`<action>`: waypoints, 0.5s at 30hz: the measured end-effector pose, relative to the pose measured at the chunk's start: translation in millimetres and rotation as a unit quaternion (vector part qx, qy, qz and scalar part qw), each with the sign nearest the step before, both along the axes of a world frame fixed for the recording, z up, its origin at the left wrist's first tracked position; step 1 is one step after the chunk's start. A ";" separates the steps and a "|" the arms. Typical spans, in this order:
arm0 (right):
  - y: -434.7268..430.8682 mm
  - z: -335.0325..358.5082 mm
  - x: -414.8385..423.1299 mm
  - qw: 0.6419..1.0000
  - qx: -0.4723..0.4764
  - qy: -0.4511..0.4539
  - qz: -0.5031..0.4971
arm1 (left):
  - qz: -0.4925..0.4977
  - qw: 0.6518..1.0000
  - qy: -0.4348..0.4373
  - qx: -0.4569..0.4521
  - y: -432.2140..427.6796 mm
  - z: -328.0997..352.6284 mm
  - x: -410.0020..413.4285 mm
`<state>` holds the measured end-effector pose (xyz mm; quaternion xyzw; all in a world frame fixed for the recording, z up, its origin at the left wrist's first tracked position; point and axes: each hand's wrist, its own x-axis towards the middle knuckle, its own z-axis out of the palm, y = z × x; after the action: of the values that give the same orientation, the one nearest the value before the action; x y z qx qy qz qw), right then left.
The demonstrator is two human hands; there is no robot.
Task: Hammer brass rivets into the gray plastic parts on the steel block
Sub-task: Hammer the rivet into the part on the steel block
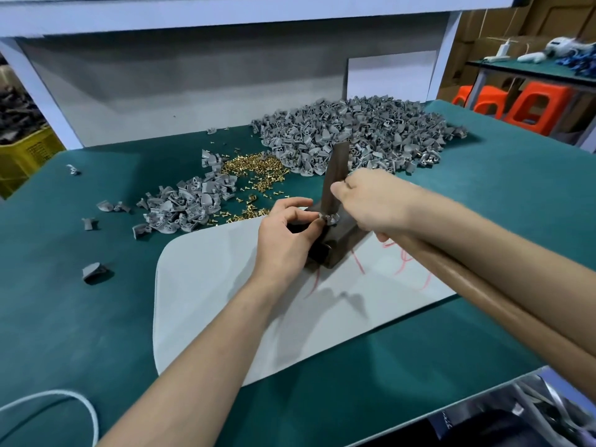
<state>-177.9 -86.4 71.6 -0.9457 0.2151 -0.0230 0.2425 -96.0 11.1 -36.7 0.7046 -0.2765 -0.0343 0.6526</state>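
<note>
Gray plastic part (328, 218) sits on the steel block (338, 250), pinched in my left hand (283, 240).
My right hand (371, 204) is curled round the hammer (451, 279) close under its head; brass rivets (254, 171) lie beyond.

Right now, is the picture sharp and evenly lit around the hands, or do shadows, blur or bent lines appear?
Head view: soft even light; a faint shadow lies on the gray mat; the hammer head and right hand look slightly smeared, the left hand sharper; the wide lens curves the table edge and tilts the shelf posts.
</note>
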 end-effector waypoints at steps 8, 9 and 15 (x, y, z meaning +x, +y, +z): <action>-3.8 -0.2 -3.0 0.998 0.046 -0.020 -0.042 | 0.003 1.000 0.000 0.001 0.2 -0.5 -0.7; -5.9 0.3 -4.2 0.998 0.044 -0.018 -0.045 | 0.003 1.000 -0.003 0.000 0.4 -0.7 -1.4; -4.9 2.0 -4.1 0.998 0.009 -0.046 -0.032 | 0.006 1.000 0.001 -0.003 0.3 1.1 -1.7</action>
<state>-182.0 -91.3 73.6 -0.9340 0.2343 -0.0725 0.2599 -97.7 11.4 -35.5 0.7044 -0.2719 -0.0302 0.6549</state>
